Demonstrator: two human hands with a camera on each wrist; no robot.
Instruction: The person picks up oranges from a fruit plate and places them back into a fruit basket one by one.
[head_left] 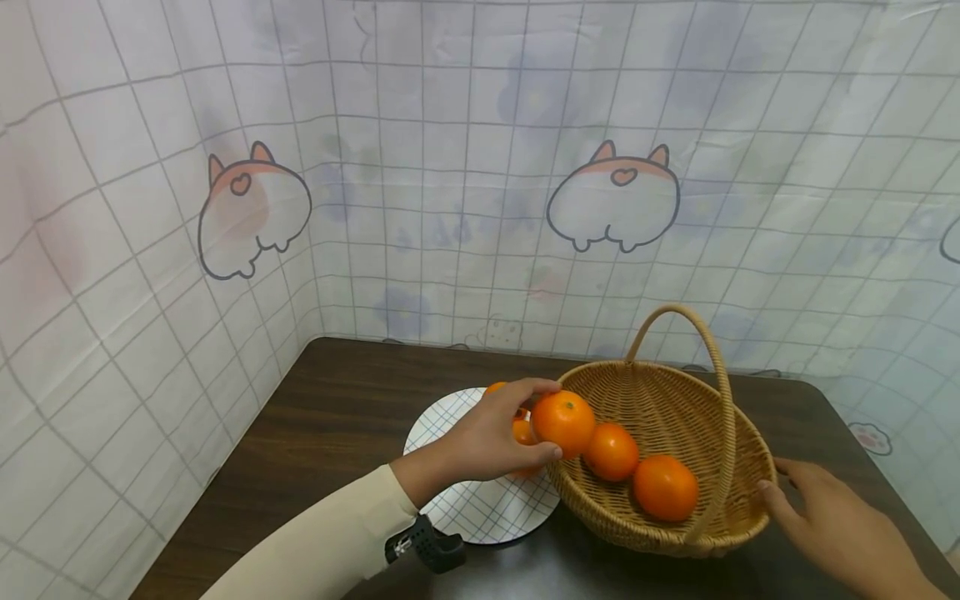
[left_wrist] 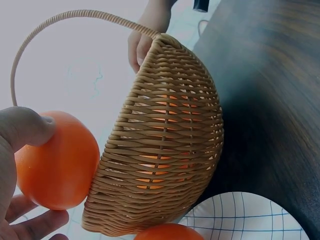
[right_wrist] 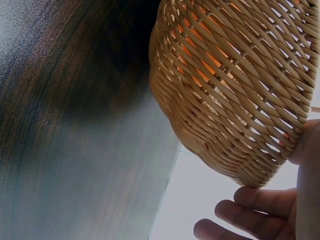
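My left hand grips a smooth orange between thumb and fingers, right at the left rim of a wicker basket. In the left wrist view, the thumb lies across the held fruit, which overlaps the basket's edge. Inside the basket sit another orange and one more orange. My right hand pinches the basket's right rim, its thumb inside and fingers outside. Partly hidden behind my left hand, further oranges lie on a white plate with a checked pattern.
The basket's tall arched handle rises over its opening. A dark wooden table bears the plate and basket. Behind and beside it hangs a white gridded sheet with cartoon prints.
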